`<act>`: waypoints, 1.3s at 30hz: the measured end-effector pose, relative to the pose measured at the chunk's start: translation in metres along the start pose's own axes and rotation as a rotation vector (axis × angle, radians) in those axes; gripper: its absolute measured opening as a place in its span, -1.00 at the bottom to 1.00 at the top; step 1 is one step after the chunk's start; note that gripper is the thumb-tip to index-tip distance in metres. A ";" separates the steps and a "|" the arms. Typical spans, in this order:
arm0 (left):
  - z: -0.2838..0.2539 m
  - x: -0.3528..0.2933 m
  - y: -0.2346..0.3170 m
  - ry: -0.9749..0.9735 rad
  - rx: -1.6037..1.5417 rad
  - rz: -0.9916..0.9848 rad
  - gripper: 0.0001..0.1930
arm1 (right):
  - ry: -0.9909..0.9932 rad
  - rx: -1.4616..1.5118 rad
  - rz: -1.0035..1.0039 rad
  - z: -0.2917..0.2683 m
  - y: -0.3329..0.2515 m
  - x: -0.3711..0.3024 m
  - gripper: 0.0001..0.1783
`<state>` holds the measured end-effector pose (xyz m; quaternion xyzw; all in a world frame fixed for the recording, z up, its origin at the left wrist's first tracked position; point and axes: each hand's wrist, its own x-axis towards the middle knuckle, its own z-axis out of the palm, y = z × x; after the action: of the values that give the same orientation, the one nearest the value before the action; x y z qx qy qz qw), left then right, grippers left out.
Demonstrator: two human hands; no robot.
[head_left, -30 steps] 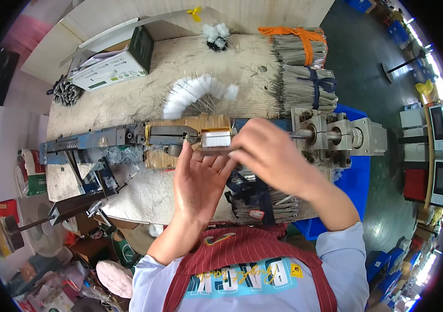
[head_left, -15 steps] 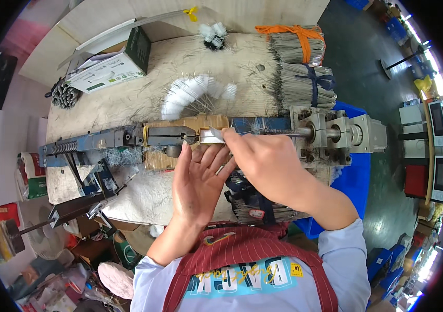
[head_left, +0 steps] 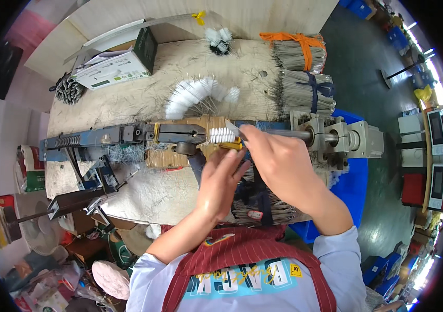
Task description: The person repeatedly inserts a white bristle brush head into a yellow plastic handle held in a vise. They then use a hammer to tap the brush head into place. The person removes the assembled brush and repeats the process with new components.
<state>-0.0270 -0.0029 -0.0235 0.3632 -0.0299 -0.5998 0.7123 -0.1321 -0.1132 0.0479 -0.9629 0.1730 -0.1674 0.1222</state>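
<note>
A white bristle brush [head_left: 222, 135], its bristles in spiral rows, sits at the tip of the dark metal jaws [head_left: 182, 132] of a bench machine. Just below it, the fingers of my left hand [head_left: 218, 183] close on a small yellow strip [head_left: 230, 146]. My right hand [head_left: 282, 160] pinches a thin grey blade-like piece [head_left: 233, 128] at the brush's right end. The fingertips of both hands nearly meet there. Behind my right hand runs the machine's metal shaft [head_left: 295, 133]; the brush's link to it is hidden by my fingers.
Beyond the machine lies a curved row of white bristle brushes [head_left: 193, 93] on wires. Wire bundles tied with orange [head_left: 293, 53] and dark [head_left: 307, 92] cloth stand at the right. A carton [head_left: 115, 67] is at back left, a blue bin [head_left: 354, 179] beside the table.
My left hand has turned and moved right from an open palm to holding the yellow strip. Where a white-filled channel lay, a spiral brush now shows. My right hand has shifted slightly right.
</note>
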 end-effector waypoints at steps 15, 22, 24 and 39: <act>-0.246 -0.196 0.068 1.269 0.805 0.430 -0.43 | -0.380 0.744 0.277 0.048 0.002 -0.056 -0.70; -0.259 -0.201 0.087 1.347 0.830 0.819 -0.75 | -0.471 0.720 0.386 0.089 -0.031 -0.019 -0.44; -0.237 -0.187 0.070 1.205 0.860 0.798 -0.78 | -0.435 0.908 0.509 0.103 -0.042 -0.022 -0.44; -0.029 -0.058 0.071 -0.235 1.951 1.505 -0.62 | 0.084 -0.128 -0.019 0.012 -0.005 0.010 -0.77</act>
<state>0.0297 0.0632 0.0174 0.5785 -0.7292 0.2027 0.3043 -0.1178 -0.1102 0.0411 -0.9625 0.1789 -0.1973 0.0515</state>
